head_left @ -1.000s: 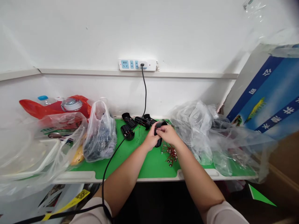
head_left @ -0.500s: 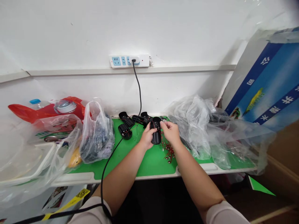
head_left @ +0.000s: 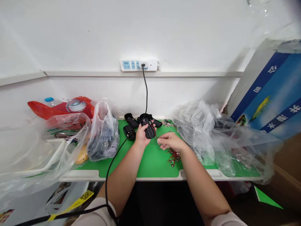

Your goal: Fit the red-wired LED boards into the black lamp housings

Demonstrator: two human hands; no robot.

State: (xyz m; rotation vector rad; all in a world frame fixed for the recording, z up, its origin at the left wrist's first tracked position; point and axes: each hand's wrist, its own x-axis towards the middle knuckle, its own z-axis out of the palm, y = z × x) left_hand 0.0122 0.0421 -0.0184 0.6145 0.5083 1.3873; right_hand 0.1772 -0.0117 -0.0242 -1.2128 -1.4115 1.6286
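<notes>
My left hand [head_left: 142, 135] is closed round a black plastic housing [head_left: 149, 128] with rounded, ribbed sections, tilted up off the table. A thin red wire [head_left: 155, 134] runs from its right side. Between thumb and fingertips my right hand [head_left: 171, 141] pinches the end of that wire, where a small whitish tip [head_left: 157, 141] shows. Similar black housings [head_left: 129, 131] lie behind and to the left. Beside my right wrist is a bundle of red wires with small shiny metal parts [head_left: 173, 158]. Small metal pieces [head_left: 167, 123] are scattered farther back.
A black cable [head_left: 146, 91] drops from the power strip [head_left: 138, 65] and crosses left of my hands. Plastic bags [head_left: 103, 135] crowd the left side of the green table [head_left: 152, 169]. Crumpled clear bags [head_left: 197, 125] and a blue box [head_left: 270, 91] stand right.
My right hand has moved off the housing's upper edge, down and right, and now pinches the red wire's end. The housing has tilted in my left hand. The view has shifted slightly.
</notes>
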